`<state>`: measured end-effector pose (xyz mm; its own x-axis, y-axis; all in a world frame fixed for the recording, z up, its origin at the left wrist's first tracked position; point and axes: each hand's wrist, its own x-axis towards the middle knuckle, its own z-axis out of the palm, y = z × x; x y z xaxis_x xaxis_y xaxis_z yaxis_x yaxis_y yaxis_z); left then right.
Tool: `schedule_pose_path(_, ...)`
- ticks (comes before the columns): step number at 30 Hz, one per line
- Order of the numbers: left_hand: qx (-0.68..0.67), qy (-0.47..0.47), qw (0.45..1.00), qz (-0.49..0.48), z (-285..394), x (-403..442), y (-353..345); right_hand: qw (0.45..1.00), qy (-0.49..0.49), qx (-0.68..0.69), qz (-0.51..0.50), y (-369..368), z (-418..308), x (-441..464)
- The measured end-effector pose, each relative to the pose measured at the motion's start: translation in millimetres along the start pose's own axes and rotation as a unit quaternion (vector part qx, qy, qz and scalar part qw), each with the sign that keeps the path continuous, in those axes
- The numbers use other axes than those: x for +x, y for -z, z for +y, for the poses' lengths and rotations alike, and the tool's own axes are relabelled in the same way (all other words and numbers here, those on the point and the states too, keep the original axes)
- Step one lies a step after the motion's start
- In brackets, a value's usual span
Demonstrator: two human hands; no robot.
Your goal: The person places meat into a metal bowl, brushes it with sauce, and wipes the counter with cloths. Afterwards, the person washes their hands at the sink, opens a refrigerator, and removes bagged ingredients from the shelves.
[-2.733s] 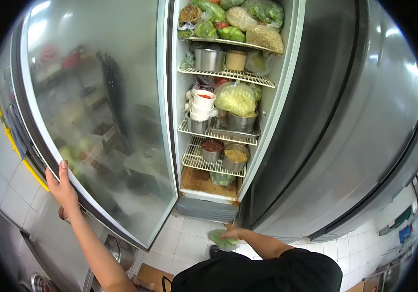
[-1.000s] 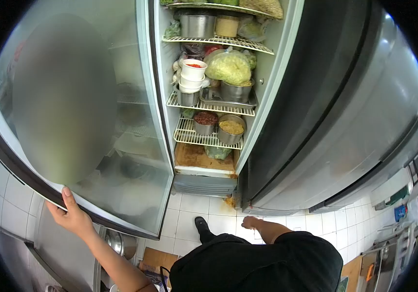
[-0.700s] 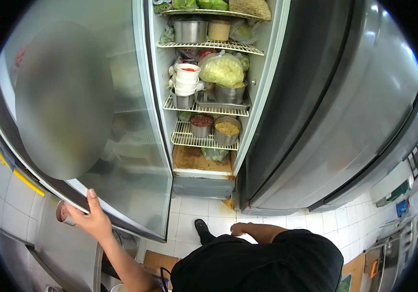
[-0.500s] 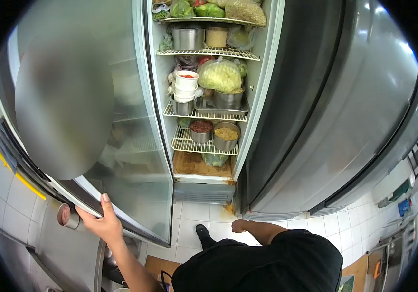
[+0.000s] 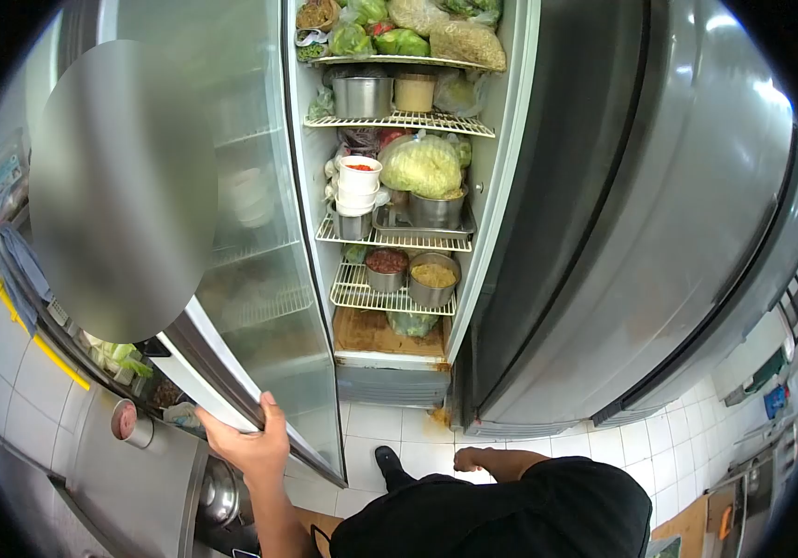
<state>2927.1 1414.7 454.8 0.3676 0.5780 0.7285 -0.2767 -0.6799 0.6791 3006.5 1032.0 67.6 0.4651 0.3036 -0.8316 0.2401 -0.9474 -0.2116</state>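
Note:
My left hand (image 5: 248,445) grips the edge of the glass fridge door (image 5: 259,279), thumb on one side and fingers on the other. The door stands partly open to the left of the fridge. My right hand (image 5: 473,458) hangs low in front of the fridge, fingers curled; whether anything is in it is too small to tell. On the fridge shelves are a bag of yellow-green vegetable (image 5: 420,166), stacked white tubs (image 5: 358,183), a pot of dark red food (image 5: 386,268), a pot of yellow food (image 5: 432,279) and a bagged green vegetable (image 5: 412,323) at the bottom.
Closed steel doors (image 5: 641,232) stand to the right. At lower left is a steel counter (image 5: 143,474) with a metal cup of pink food (image 5: 131,424). A yellow pipe (image 5: 22,321) runs along the left wall. My shoe (image 5: 390,465) is on the tiled floor (image 5: 376,423).
My left hand has swung the door partway toward the fridge, moving right with its edge. The green bag that was in my right hand earliest is no longer there. More of the left counter shows.

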Motion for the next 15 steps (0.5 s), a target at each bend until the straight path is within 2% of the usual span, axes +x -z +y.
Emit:
schedule_pose_path(3, -0.012, -0.042, 0.999, -0.006, 8, -5, -8, 0.999, -0.031, 0.026, 0.003, 1, 1, -2)
schedule_pose_path(8, -0.005, -0.075, 0.997, -0.025, 11, -13, -16, 0.998, -0.030, 0.044, 0.018, 6, 2, 0)
schedule_pose_path(12, -0.061, -0.043, 0.997, -0.032, 18, -18, -21, 0.999, -0.016, 0.029, 0.005, 6, -3, 6)
schedule_pose_path(15, -0.033, -0.081, 0.996, -0.029, 18, -17, -21, 0.999, -0.012, 0.032, 0.011, 5, -8, 4)
